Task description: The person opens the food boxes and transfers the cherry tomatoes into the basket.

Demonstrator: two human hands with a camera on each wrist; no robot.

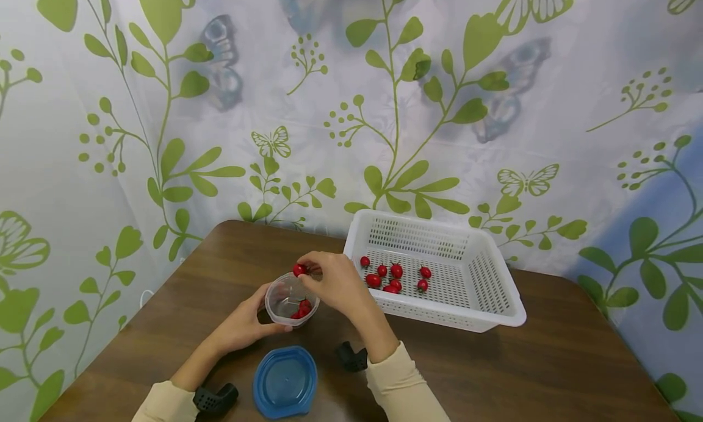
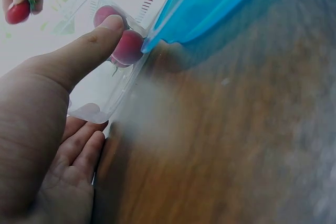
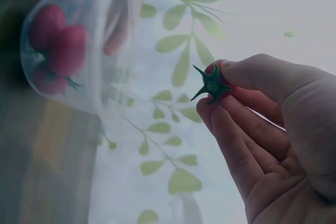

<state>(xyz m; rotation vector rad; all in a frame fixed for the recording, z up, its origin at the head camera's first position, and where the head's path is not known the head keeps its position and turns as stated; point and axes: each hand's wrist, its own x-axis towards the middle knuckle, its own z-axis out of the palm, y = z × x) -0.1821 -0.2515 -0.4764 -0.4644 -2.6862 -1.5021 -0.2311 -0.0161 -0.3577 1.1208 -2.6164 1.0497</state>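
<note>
My right hand (image 1: 336, 282) pinches a red cherry tomato (image 1: 299, 269) between thumb and fingertips, above the far rim of a clear plastic container (image 1: 276, 294). In the right wrist view the green star-shaped stem top (image 3: 212, 85) of this tomato shows. My left hand (image 1: 241, 325) grips the container from the left, thumb on the near side and fingers round the other. Several cherry tomatoes (image 3: 68, 51) lie together at the container's bottom. Nearer to me, a blue lid (image 1: 285, 382) lies on the table between my forearms.
A white slotted plastic basket (image 1: 447, 315) with several cherry tomatoes (image 1: 373, 280) stands right of my right hand, near the back of the brown wooden table (image 1: 571, 349). Behind the table hangs a white curtain (image 1: 307, 166) printed with green leaves and butterflies.
</note>
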